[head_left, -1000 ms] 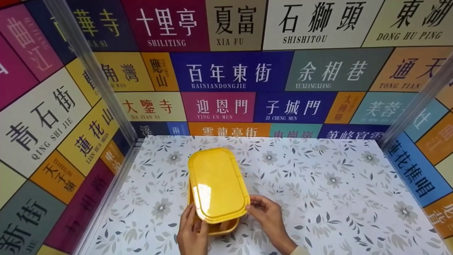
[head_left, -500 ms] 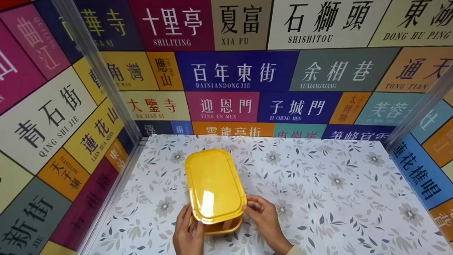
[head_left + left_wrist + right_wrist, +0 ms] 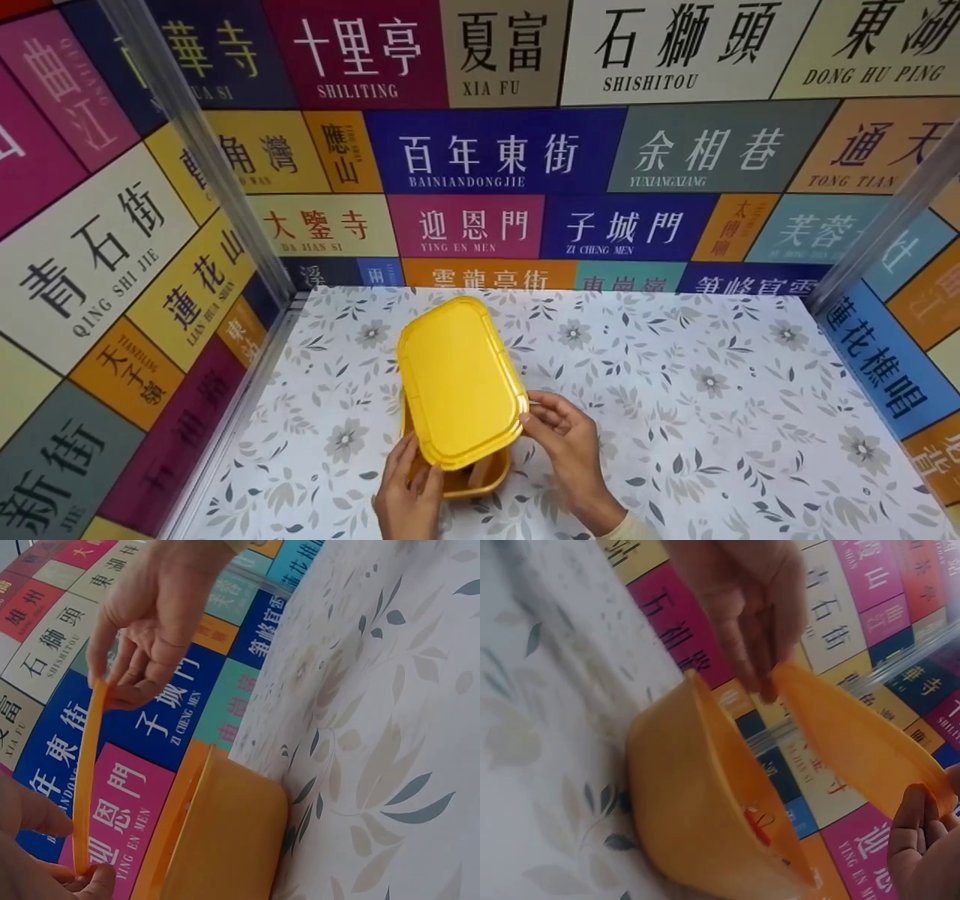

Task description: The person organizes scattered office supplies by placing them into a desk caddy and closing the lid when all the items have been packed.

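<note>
A yellow rectangular lid (image 3: 461, 382) is held tilted above a matching yellow box (image 3: 489, 480) on the table. My left hand (image 3: 409, 487) pinches the lid's near left corner between thumb and fingers. At the near right corner, my right hand (image 3: 568, 450) pinches the lid's edge. Both wrist views show a gap between the lid (image 3: 862, 739) and the box (image 3: 690, 787). Inside the box is a small red piece (image 3: 757, 825) with a thin wire-like loop. The head view also shows a brownish piece (image 3: 478, 472) under the lid; most of the contents are hidden.
The box stands on a white tabletop (image 3: 675, 450) printed with grey leaves and flowers. Panels (image 3: 495, 150) of coloured signs with Chinese writing enclose the back and both sides. Clear strips (image 3: 217, 157) run up the corners.
The lid has risen from close over the box, its right side and far end lifting most. My right hand has moved up with it, while my left hand keeps its corner low.
</note>
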{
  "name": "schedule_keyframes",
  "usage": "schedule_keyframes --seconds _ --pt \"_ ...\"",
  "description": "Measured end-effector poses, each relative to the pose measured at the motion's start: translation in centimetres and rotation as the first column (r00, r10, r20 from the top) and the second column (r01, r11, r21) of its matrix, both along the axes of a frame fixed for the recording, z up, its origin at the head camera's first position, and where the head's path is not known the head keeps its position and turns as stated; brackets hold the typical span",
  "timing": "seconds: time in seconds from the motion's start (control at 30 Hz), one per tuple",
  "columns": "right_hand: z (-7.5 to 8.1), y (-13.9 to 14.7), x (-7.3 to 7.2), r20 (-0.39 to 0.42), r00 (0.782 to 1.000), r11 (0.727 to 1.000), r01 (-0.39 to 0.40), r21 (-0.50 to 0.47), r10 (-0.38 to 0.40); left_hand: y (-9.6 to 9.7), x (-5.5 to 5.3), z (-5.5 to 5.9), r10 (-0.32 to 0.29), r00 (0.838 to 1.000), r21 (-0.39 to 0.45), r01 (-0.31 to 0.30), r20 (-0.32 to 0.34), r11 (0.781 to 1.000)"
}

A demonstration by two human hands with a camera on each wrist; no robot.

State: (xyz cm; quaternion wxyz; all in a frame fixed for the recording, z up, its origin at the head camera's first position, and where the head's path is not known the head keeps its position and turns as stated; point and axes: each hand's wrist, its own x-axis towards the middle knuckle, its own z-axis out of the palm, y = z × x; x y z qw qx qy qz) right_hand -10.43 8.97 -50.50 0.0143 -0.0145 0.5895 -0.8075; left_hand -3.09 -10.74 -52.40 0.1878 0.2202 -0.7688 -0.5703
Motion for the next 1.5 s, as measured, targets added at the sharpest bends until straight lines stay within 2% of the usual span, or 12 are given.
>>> schedule_keyframes --seconds 0.17,0.3,0.4,0.53,0.63,0.73,0.93,1.03,1.23,1.33,1.4,1.5 --pt "1.6 0.3 0.2 -0.042 0.999 1.000 0.012 -0.017 -0.013 0.7 -0.2 -0.2 -0.068 0.997 0.015 0.069 -0.043 0.998" --pt "2.4 0.5 0.5 -0.111 0.993 0.999 0.038 -0.029 -0.042 1.3 -0.3 0.0 -0.148 0.986 0.013 0.150 -0.081 0.989" --pt "2.7 0.4 0.6 -0.160 0.984 0.997 0.069 -0.029 -0.073 1.7 -0.4 0.4 -0.182 0.979 -0.119 0.171 -0.092 0.978" --pt "2.7 0.2 0.7 -0.187 0.978 0.995 0.098 -0.006 -0.097 2.6 -0.2 1.1 -0.192 0.974 -0.303 0.148 -0.120 0.941" --pt "2.7 0.0 0.9 -0.188 0.977 0.994 0.109 0.009 -0.105 3.3 -0.2 2.1 -0.219 0.968 -0.319 0.171 -0.121 0.932" --pt "2.8 -0.4 1.2 -0.207 0.972 0.993 0.120 0.014 -0.115 4.1 -0.3 3.2 -0.267 0.955 -0.306 0.218 -0.131 0.927" --pt "2.8 -1.1 1.7 -0.269 0.955 0.991 0.134 0.022 -0.124 5.3 -0.9 4.5 -0.355 0.907 -0.312 0.277 -0.228 0.909" --pt "2.8 -1.4 1.8 -0.292 0.947 0.989 0.148 0.026 -0.134 5.7 -1.1 5.0 -0.374 0.890 -0.287 0.298 -0.262 0.910" --pt "2.7 -1.9 2.2 -0.364 0.924 0.989 0.142 0.037 -0.119 6.0 -1.2 6.1 -0.387 0.876 -0.140 0.361 -0.289 0.922" --pt "2.4 -2.0 2.4 -0.424 0.902 0.993 0.109 0.037 -0.083 5.9 -1.1 6.6 -0.381 0.866 -0.085 0.374 -0.324 0.923" --pt "2.2 -2.2 2.6 -0.474 0.878 0.995 0.093 0.040 -0.063 5.8 -1.1 6.8 -0.367 0.867 -0.065 0.367 -0.337 0.928" --pt "2.0 -2.4 2.6 -0.533 0.845 0.995 0.089 0.051 -0.048 5.6 -1.2 7.1 -0.329 0.886 -0.046 0.333 -0.325 0.942"
